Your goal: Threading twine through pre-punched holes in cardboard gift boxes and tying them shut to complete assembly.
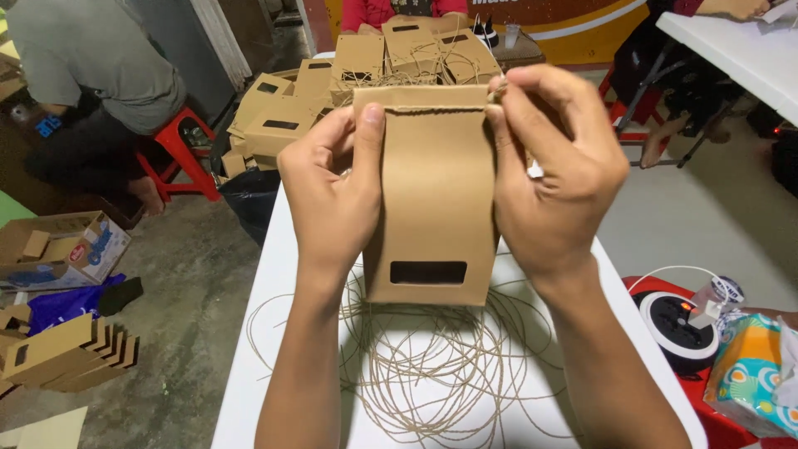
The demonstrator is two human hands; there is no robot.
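I hold a brown paper bag (432,199) upright above a white table (249,366). The bag has a rectangular window slot near its bottom and a folded top edge. My left hand (328,195) grips its upper left side, thumb pressed on the front. My right hand (553,175) pinches the top right corner, where a bit of twine shows between the fingertips. Loose coils of tan twine (432,366) lie on the table below the bag.
A heap of finished brown bags (349,83) fills the table's far end. A person in grey sits on a red stool (179,154) at the left. Flat cardboard pieces (66,349) lie on the floor. A black round device (683,326) and a tissue pack (752,374) sit at the right.
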